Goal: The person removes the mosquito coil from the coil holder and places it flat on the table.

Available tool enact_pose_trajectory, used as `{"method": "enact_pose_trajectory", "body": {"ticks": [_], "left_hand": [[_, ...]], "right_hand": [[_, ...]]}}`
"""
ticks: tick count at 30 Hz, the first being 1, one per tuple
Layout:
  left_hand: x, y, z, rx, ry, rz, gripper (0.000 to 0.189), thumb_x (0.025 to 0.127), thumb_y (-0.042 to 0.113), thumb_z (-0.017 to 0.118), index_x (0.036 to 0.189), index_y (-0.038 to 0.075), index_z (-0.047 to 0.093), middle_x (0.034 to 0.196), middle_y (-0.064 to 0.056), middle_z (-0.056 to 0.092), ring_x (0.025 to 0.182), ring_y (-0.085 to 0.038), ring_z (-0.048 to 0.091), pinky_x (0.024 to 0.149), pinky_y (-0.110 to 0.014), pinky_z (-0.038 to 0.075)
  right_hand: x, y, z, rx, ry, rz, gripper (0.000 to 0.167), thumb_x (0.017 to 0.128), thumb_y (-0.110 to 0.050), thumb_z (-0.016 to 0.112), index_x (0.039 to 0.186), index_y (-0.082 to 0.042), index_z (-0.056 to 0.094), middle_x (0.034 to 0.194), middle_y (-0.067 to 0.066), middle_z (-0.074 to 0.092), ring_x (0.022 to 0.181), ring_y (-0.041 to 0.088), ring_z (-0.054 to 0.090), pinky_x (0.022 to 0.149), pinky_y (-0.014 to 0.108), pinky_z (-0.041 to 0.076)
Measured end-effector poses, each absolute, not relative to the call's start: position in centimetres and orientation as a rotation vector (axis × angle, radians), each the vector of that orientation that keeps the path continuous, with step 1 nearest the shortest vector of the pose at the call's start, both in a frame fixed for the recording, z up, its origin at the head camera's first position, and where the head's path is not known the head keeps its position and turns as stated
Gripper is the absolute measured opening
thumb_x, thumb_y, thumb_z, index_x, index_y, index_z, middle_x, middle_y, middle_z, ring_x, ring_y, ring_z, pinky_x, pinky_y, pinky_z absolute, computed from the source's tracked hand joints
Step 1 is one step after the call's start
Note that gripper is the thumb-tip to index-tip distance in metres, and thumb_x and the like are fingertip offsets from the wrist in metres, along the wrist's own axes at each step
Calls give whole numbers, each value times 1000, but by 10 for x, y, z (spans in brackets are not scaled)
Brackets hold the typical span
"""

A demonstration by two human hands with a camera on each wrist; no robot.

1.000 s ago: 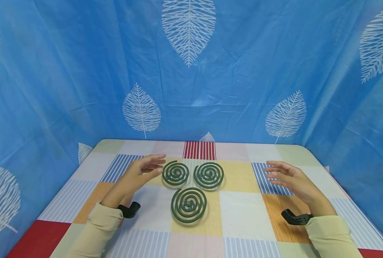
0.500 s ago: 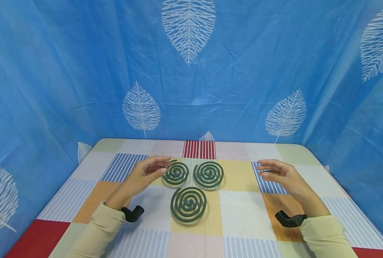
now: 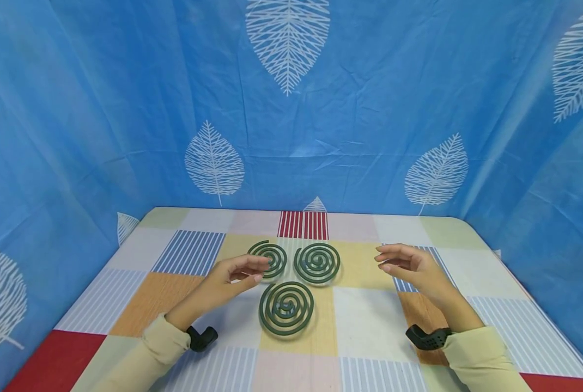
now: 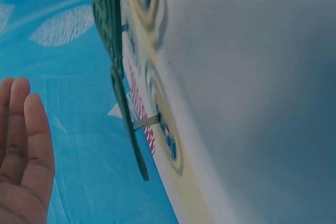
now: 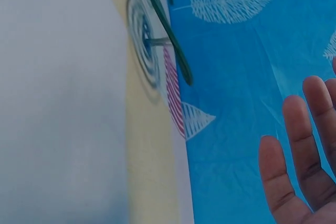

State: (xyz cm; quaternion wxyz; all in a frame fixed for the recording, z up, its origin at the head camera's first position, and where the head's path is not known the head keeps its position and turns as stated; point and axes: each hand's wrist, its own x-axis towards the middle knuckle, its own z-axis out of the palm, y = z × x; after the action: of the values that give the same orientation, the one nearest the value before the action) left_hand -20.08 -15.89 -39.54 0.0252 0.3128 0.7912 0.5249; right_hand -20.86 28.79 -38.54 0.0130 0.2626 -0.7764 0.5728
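Three dark green mosquito coils lie in a triangle near the middle of the table: the back left coil (image 3: 278, 253), the back right coil (image 3: 317, 262) and the front coil (image 3: 285, 308). Side-on in the left wrist view, a coil (image 4: 127, 121) sits raised on a small metal stand (image 4: 147, 122). My left hand (image 3: 232, 279), fingers extended and holding nothing, overlaps the back left coil's edge in the head view. To the right of the coils, my right hand (image 3: 411, 268) hovers over the table with relaxed fingers and nothing in them.
A patchwork-patterned cloth (image 3: 365, 316) covers the table. Blue curtains (image 3: 360, 125) with white leaf prints enclose the back and both sides. Black camera mounts sit at the left wrist (image 3: 202, 338) and right wrist (image 3: 427, 337).
My left hand has shifted right and slightly closer, now overlapping the back left coil in view. The right hand has drifted left toward the coils. The coils have stayed in place.
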Motion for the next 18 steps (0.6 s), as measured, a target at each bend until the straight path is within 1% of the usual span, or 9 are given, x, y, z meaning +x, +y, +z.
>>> {"method": "enact_pose_trajectory", "body": {"ticks": [4,10,12,14,16,18], "left_hand": [[-198,-159,-399,990,2430,1609,37,110,10,64,144,-6,64,135,-26,70,120,-45,69,98,-33,58],[-194,-161,-403,981,2418,1595,41,109,10,66,145,-8,61,135,-27,69,117,-43,69,98,-34,58],[-193,-161,-404,978,2416,1586,43,108,10,67,147,-8,60,136,-27,69,118,-43,69,98,-35,58],[-192,-161,-405,982,2409,1583,44,109,11,67,148,-6,60,137,-27,69,119,-43,68,99,-35,58],[-192,-161,-406,983,2401,1583,44,109,12,67,148,-6,59,137,-27,68,120,-44,68,100,-35,58],[-192,-161,-407,986,2395,1580,44,108,12,67,149,-6,59,138,-27,68,121,-44,68,100,-35,58]], "right_hand": [[-207,279,-388,835,-2418,1809,43,104,7,64,132,-24,74,118,-8,76,107,7,73,89,21,59],[-208,266,-395,877,-2423,1828,38,104,6,66,132,-18,74,117,-5,77,107,9,73,89,22,59],[-208,263,-398,878,-2437,1837,34,104,6,66,133,-11,73,117,-3,77,106,9,73,89,23,60],[-209,259,-402,883,-2455,1831,31,103,6,67,134,0,70,117,1,77,106,11,74,90,23,59],[-209,256,-403,893,-2481,1819,32,103,6,68,134,11,66,118,7,77,106,13,73,90,24,59],[-209,252,-403,908,-2511,1808,36,102,6,68,136,18,60,119,11,77,106,13,73,90,24,59]]}}
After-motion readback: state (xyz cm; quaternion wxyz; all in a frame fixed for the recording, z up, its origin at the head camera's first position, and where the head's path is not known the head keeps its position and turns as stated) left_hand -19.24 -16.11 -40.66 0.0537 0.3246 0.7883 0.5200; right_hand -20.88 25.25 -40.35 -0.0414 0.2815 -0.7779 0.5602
